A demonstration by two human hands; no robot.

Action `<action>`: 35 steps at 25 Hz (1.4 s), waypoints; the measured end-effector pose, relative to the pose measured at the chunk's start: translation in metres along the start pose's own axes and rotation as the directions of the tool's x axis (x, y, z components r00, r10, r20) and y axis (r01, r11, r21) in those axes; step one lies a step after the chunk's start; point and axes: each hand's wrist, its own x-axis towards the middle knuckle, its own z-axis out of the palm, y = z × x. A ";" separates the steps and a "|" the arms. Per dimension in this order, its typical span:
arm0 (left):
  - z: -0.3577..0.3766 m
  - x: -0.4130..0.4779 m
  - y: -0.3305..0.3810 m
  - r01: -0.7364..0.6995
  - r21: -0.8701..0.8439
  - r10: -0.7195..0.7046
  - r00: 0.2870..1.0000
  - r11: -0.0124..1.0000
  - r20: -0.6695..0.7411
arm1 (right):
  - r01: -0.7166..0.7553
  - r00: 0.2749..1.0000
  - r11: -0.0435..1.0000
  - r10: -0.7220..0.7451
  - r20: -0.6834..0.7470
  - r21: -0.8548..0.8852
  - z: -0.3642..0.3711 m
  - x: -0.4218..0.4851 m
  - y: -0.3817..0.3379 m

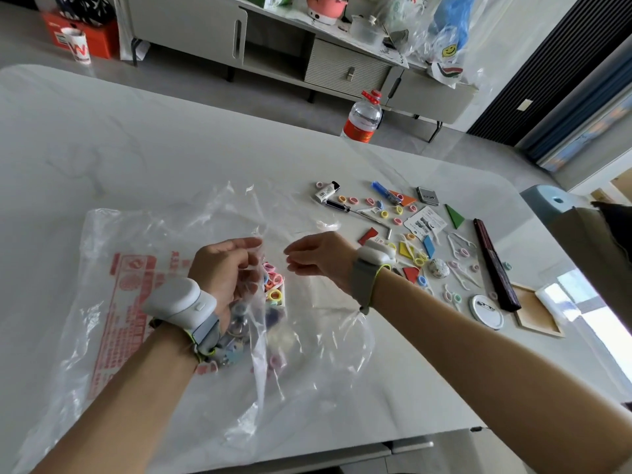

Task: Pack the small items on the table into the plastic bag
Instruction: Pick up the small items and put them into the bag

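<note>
The left hand (225,268) has its fingers curled, pinching a fold of the clear plastic bag with red print (130,302) at its mouth and lifting it off the white table (102,138). The right hand (318,258) is just beside it over the opening, fingers loosely extended, nothing seen in it. Contact with the film: cannot tell.

Grey-white strapped bands (179,301) on both wrists.

Inside the bag, under the left hand: a heap of small pastel plastic rings (273,289). Other contents are blurred by the creased film.

Loose on the table to the right:
- more rings
- white lighter (326,192)
- black-handled screwdriver (337,204)
- flat coloured shape tiles (455,217)
- long dark bar (496,265)
- round white lid (485,311)

The right forearm hides some tiles.
</note>
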 end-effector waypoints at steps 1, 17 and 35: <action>0.001 -0.002 0.000 -0.007 -0.006 0.007 1.000 1.000 0.002 | -0.020 0.999 0.999 0.018 -0.029 -0.050 -0.012 -0.002 0.004; -0.002 0.016 -0.004 -0.052 0.061 0.053 0.998 0.997 -0.019 | -0.183 0.931 0.376 -0.232 -0.283 -0.908 -0.099 0.129 -0.001; -0.005 0.023 -0.002 -0.026 0.037 0.027 0.999 0.999 -0.038 | -0.116 0.930 -0.034 -0.355 -0.096 -0.993 -0.093 0.158 -0.026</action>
